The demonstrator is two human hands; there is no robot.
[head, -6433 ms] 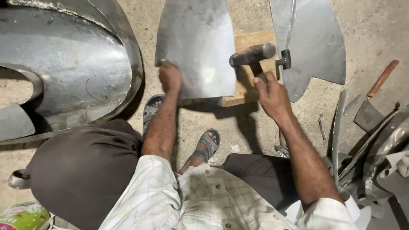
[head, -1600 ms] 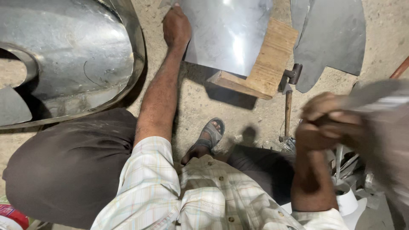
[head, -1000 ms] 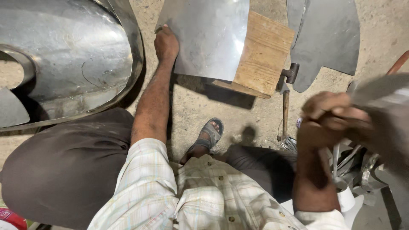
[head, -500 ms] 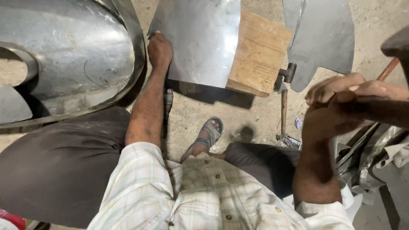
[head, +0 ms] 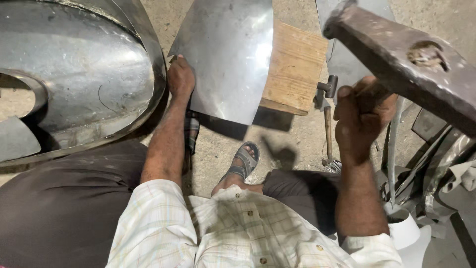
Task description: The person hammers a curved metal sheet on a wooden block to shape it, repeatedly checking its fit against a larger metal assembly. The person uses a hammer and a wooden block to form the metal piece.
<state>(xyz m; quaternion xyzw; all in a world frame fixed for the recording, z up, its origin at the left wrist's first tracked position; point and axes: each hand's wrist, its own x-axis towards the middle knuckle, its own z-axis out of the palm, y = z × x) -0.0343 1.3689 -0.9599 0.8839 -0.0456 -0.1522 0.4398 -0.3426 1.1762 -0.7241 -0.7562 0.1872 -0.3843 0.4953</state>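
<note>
Raised since half a second ago: heavy hammer head (head: 406, 64) now high and close to the camera, blurred, above the right hand (head: 362, 121), which is closed around its handle. Left hand (head: 180, 79) shifted little; fingers wrapped on the left edge of the curved metal sheet (head: 225, 54), pinning it over the wooden block (head: 295, 67). Smaller hammer (head: 328, 114) lying on the concrete floor (head: 297, 144) beside the block. Large metal shell (head: 79, 74) at left. Judged: swing at its top, sheet positioned for a blow.

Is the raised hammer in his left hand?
No. The right hand grips the raised hammer, while the left hand holds the edge of the metal sheet on the wooden block.
</note>
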